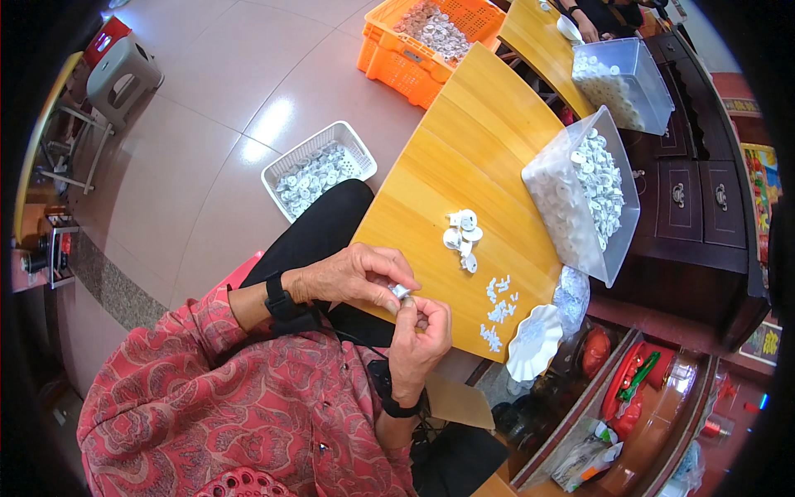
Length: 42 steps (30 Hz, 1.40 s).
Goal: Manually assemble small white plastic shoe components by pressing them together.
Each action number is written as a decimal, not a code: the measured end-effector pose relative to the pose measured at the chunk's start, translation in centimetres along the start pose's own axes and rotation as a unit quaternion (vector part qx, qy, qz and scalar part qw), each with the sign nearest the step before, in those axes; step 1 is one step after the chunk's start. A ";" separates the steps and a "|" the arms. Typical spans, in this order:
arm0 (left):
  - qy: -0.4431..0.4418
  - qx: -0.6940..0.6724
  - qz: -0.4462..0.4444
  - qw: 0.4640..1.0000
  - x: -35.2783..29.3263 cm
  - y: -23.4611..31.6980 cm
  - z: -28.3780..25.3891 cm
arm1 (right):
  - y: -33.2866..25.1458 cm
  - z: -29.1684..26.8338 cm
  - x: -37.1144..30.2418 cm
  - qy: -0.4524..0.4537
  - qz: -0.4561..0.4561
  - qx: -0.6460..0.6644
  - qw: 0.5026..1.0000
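Note:
My left hand [358,273] and my right hand [420,333] meet above the table's near edge. Both are closed, fingertips pinching one small white plastic part [400,291] between them; the fingers cover most of it. Just beyond, on the wooden table [431,182], lies a loose group of round white plastic pieces [461,236]. To the right of these are several tiny pale pegs [499,311], scattered in small clusters. A white scalloped dish [534,341] sits at the table's right edge, beside the pegs.
A clear bin [571,207] full of white parts leans at the table's far right, with another bin [625,87] behind. On the floor stand a white basket [356,145] and an orange crate [389,62], both holding parts. Another person's hand [586,29] shows at top right. An open drawer [580,422] lies lower right.

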<state>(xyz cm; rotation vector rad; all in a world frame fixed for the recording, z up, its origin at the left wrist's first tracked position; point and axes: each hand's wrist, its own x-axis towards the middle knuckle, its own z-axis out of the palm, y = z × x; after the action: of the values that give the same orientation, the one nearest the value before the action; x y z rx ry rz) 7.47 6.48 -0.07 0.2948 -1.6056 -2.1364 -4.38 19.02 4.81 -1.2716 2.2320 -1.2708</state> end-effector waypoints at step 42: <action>0.026 -0.001 -0.007 1.000 -0.1 -0.1 -0.3 | 0.4 0.0 0.1 -0.066 0.056 0.014 0.996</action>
<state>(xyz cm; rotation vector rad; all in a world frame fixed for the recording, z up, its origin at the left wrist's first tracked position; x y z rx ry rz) 7.62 6.33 -0.29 0.3585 -1.5764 -2.1243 -4.68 19.02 4.57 -1.1667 2.1518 -1.1393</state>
